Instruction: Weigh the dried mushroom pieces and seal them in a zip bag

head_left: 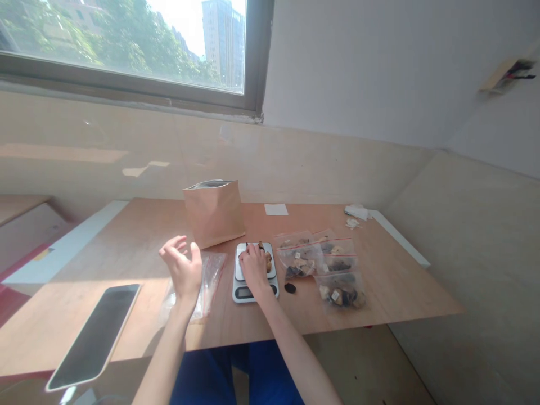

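On a white kitchen scale point(238, 281) in front of me lie several tan and dark brown pieces point(268, 260) that look like dried mushrooms. My right hand point(254, 264) reaches down over them, its fingers curled and their tips hidden among the pieces. Left of the scale, my left hand point(183, 267) is raised with fingers apart and nothing in it. Below it lie clear plastic zip bags point(213, 275), which look flat. Right of the scale rest several filled zip bags point(341, 289) of similar pieces, with a loose black piece point(289, 288) beside them.
Behind the scale stands an open brown paper pouch point(215, 214). A large phone point(95, 337) lies at the left front edge of the wooden table point(400, 281). White paper point(276, 209) is near the wall, and small white items point(356, 212) sit at the back right.
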`<state>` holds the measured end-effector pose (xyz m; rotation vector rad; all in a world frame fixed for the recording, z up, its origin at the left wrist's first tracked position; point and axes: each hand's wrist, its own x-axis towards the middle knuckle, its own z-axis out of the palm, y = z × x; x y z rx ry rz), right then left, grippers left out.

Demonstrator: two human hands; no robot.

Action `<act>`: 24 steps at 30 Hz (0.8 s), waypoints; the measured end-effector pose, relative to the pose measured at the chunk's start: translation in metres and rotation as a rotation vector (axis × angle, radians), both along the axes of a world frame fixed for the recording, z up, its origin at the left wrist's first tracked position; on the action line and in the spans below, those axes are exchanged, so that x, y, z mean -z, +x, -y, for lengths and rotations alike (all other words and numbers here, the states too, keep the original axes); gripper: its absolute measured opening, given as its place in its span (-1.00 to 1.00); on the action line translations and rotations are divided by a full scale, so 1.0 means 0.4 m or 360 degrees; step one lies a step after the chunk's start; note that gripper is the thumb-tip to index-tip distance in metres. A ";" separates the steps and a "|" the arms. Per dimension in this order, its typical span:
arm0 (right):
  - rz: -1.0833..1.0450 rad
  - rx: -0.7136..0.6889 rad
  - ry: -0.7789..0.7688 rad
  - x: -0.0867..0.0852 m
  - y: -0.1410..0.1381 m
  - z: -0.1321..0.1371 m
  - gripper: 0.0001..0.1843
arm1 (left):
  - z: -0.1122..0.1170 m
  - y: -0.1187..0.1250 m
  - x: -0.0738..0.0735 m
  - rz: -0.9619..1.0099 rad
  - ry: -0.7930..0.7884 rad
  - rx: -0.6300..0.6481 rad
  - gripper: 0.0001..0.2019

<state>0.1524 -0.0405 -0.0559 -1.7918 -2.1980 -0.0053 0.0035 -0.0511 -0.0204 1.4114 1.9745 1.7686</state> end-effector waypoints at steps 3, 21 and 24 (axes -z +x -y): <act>-0.0090 -0.0027 0.0040 -0.008 0.006 0.016 -0.81 | 0.059 -0.011 0.081 -0.0095 -0.0440 0.0096 -0.75; -0.1196 -0.0317 -0.0281 -0.028 0.020 0.276 -0.77 | 0.112 -0.042 0.147 -0.0464 -0.0926 0.0357 -0.86; -0.1250 -0.0414 -0.0421 -0.022 -0.040 0.294 -0.78 | 0.139 -0.036 0.124 -0.0303 -0.0805 0.0336 -0.79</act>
